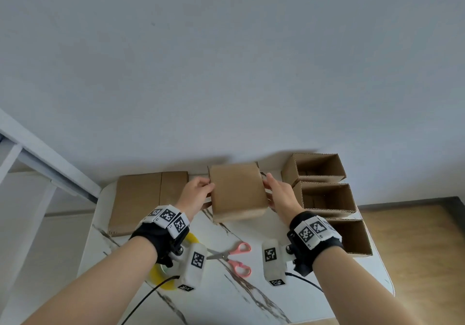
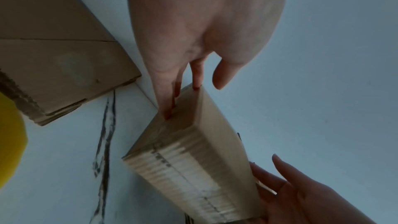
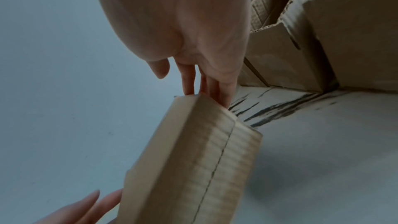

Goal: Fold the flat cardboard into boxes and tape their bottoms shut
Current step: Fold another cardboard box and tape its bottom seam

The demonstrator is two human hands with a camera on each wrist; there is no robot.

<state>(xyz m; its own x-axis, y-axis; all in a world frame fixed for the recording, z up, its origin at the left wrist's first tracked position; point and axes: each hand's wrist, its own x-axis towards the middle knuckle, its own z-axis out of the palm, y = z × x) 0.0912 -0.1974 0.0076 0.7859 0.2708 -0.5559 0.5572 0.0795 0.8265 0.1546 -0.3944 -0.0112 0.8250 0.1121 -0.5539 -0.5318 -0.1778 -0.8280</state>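
Observation:
A folded brown cardboard box (image 1: pixel 237 191) is held tilted above the white marble table (image 1: pixel 226 297), between both hands. My left hand (image 1: pixel 198 191) presses its left side with straight fingers (image 2: pixel 170 105); the thumb stands clear of the box in the left wrist view. My right hand (image 1: pixel 279 194) presses the right side the same way, fingers (image 3: pixel 217 91) flat along the wall. The box's closed end (image 2: pixel 183 168), with a centre seam (image 3: pixel 215 168), faces me. A stack of flat cardboard (image 1: pixel 141 199) lies at the back left.
Three open-topped boxes (image 1: pixel 324 199) stand in a row along the table's right side. Pink-handled scissors (image 1: pixel 234 258) lie in the middle near me. A yellow tape roll (image 1: pixel 163 274) sits under my left wrist. A wall stands just behind the table.

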